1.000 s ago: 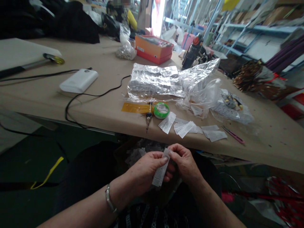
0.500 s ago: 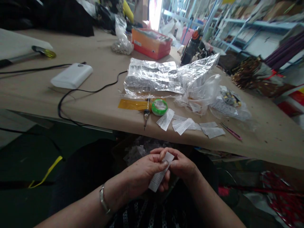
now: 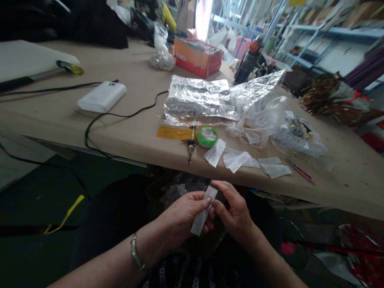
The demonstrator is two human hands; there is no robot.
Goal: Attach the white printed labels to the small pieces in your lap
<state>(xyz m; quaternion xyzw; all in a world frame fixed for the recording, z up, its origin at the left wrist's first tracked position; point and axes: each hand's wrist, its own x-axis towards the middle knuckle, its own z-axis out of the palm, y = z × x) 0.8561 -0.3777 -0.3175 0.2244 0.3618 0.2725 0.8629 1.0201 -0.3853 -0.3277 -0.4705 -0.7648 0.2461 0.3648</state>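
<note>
A narrow white paper strip (image 3: 200,221) with rows of small print is pinched between the thumb and fingers of my left hand (image 3: 187,212), above my lap. Close on its right, my right hand (image 3: 235,208) has thumb and fingers apart, the fingertips near the strip's upper end. I cannot tell if they touch it. Below the table edge, behind my hands, lies a heap of clear scraps (image 3: 175,194). On the table in front are several similar printed strips (image 3: 238,161), a green round tin (image 3: 207,137) and a soldering iron (image 3: 191,149).
Pink tweezers (image 3: 300,171) lie right of the strips. Crumpled clear plastic bags (image 3: 258,116) and a silvery sheet (image 3: 198,98) sit behind. A white power bank (image 3: 102,97) with a black cable is at left. A red-orange box (image 3: 198,60) stands farther back.
My right hand has drawn away from the strip to the right and its fingers have spread. My left hand keeps hold of the strip. The whole view has shifted slightly.
</note>
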